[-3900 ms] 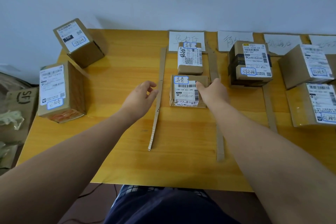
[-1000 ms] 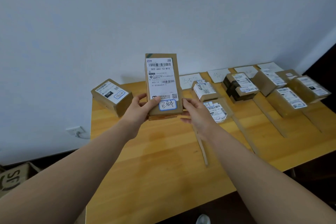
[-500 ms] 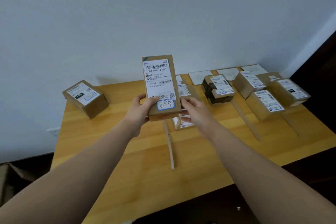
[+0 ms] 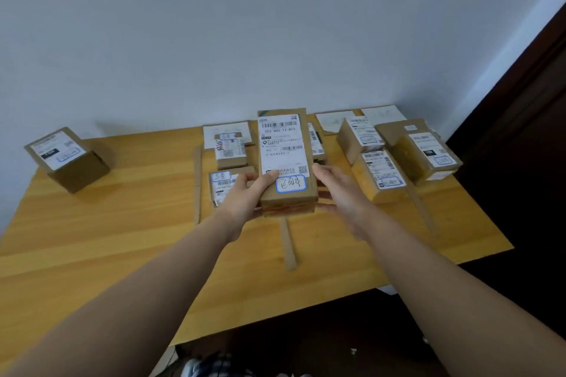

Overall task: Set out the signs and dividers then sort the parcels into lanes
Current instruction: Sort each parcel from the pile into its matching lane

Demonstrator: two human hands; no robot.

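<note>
The left hand [image 4: 245, 193] grips the lower left corner of a tall cardboard parcel [image 4: 286, 162], thumb laid across the front by the handwritten blue-bordered sticker [image 4: 291, 184], fingers behind. The right hand [image 4: 337, 190] is open against the parcel's lower right edge, fingers spread and steadying it from the side and below rather than closing round it. The parcel is held up off the bench [image 4: 122, 239], between the two hands and rising above them: its long axis runs upright, tilted a little away, the white shipping label [image 4: 283, 147] facing the person with the barcode at the top and the sticker at the bottom.

Behind it on the bench, two smaller parcels [image 4: 229, 151] [image 4: 222, 187] lie one behind the other in a lane between a cardboard divider strip [image 4: 197, 184] on the left and another strip [image 4: 289, 246] that shows below the held parcel. White paper signs [image 4: 226, 128] lie along the far edge by the wall. Toward the far right corner more labelled parcels [image 4: 379, 174] [image 4: 428, 156] sit close together. Near the far left corner a single box [image 4: 66, 159] stands well apart from the rest.
</note>
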